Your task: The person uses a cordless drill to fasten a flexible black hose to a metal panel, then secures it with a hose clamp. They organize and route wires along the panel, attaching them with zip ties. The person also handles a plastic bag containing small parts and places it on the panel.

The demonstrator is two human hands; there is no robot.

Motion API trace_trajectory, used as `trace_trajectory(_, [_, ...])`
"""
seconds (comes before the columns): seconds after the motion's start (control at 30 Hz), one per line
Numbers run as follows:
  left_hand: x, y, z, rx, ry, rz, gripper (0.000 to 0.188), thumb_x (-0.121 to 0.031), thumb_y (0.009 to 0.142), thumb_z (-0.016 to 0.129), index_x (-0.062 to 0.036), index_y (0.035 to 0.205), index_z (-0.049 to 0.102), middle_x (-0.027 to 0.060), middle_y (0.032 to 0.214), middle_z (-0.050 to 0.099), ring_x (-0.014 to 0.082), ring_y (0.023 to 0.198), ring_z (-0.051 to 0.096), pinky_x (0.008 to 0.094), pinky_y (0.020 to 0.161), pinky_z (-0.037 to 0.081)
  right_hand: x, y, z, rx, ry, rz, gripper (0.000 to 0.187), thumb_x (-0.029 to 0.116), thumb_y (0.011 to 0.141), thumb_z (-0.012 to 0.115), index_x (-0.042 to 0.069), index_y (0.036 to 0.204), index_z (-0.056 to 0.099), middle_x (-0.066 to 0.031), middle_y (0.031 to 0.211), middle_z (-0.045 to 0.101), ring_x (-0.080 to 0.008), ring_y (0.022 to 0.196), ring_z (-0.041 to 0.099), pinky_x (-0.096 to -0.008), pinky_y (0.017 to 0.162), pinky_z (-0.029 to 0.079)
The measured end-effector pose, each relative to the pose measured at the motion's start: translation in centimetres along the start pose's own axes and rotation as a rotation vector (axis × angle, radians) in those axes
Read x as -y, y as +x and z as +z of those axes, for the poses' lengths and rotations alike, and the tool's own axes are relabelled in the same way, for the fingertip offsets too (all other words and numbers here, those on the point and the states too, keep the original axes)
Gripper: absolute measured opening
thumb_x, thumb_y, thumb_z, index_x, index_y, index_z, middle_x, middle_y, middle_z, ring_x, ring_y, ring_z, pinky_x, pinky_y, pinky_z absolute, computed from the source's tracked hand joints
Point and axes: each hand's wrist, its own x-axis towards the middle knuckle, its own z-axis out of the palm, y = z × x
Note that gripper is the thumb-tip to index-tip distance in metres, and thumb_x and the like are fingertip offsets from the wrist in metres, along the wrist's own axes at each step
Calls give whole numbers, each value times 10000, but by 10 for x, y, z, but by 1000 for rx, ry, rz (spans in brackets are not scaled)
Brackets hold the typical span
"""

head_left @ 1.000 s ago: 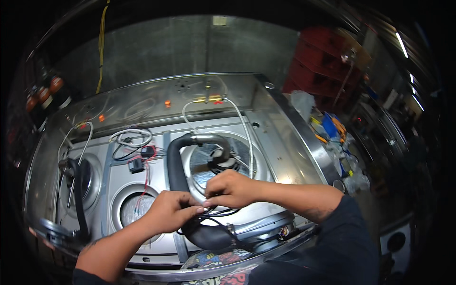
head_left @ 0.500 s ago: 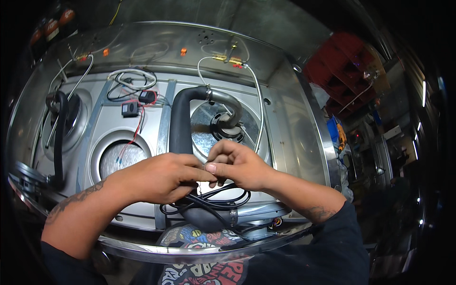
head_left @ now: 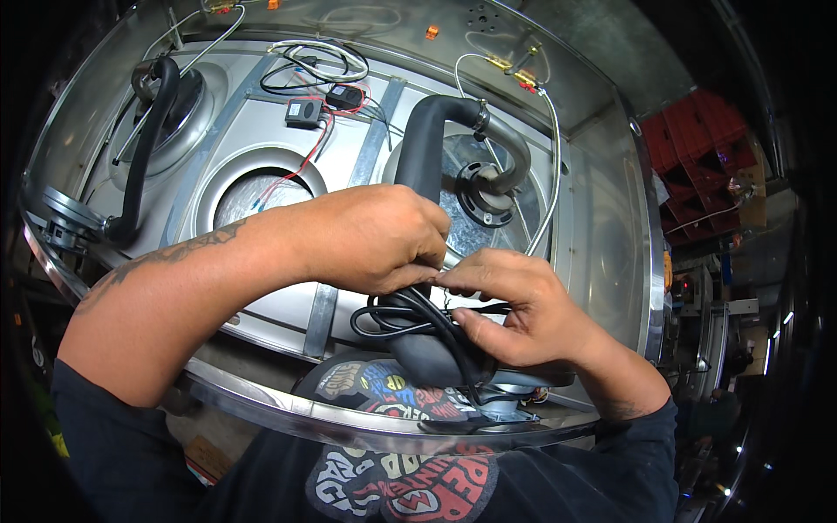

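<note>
My left hand (head_left: 379,240) is closed over the top of a looped black cable (head_left: 384,324), its thumb and fingers pressed together. What lies in the pinch is hidden. My right hand (head_left: 523,305) meets the left fingertips with its forefinger; its thumb sits lower, apart from the fingers, near the cable loops. A thin dark strand (head_left: 447,299) shows between the two hands. Behind them a thick black hose (head_left: 424,144) bends over to a metal pipe (head_left: 514,157), joined by a clamp (head_left: 481,118). Below the cable is a rounded black hose section (head_left: 427,359).
The steel housing's front rim (head_left: 349,420) runs before my body. Two small black boxes (head_left: 304,112) with red wires lie near a round opening (head_left: 261,196). A second black hose (head_left: 139,174) stands at left. Brass valve fittings (head_left: 514,68) line the back wall; red crates (head_left: 697,144) stand at right.
The view has shifted, so the housing sits lower and further right. My right thumb has moved away from its fingers. The left hand now bends over the cable loops.
</note>
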Motion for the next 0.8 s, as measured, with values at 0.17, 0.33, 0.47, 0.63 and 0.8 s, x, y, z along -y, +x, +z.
trace_trajectory(0.17, [-2,0,-3,1,-8,19,142,-144,838,774,-9,871,743,128,878,685,344,844,687,429,762,560,-4,-3,1,51,54,-6,159,45,882,723,12,1038,720,-133,937,713,-291,834,704,-364,763,565])
trace_trajectory(0.33, [-18,2,-14,-78,-2,199,119,-99,806,773,-40,901,734,79,932,686,299,905,674,404,761,561,-13,0,-3,46,463,673,108,98,976,689,6,1028,713,-53,888,703,-133,845,671,-295,748,531])
trace_trajectory(0.47, [-33,8,3,-135,32,285,209,-92,723,797,-81,919,727,48,903,660,279,841,648,372,722,553,-16,-4,12,150,557,381,220,74,1012,643,6,1222,641,-32,1024,706,-113,974,655,-280,873,537])
trace_trajectory(0.63, [-23,9,11,-282,147,127,189,-107,719,813,-92,883,719,61,881,653,283,798,662,381,664,547,-32,-9,20,-10,1013,550,244,-44,956,644,14,1190,602,-71,1101,707,-116,1047,668,-281,943,537])
trace_trajectory(0.8, [-28,7,14,-261,-18,-25,165,-147,824,807,-59,916,702,106,904,673,314,793,691,392,690,574,-33,-6,13,29,838,494,242,96,947,770,-8,1133,656,-41,970,730,-88,912,671,-240,838,532])
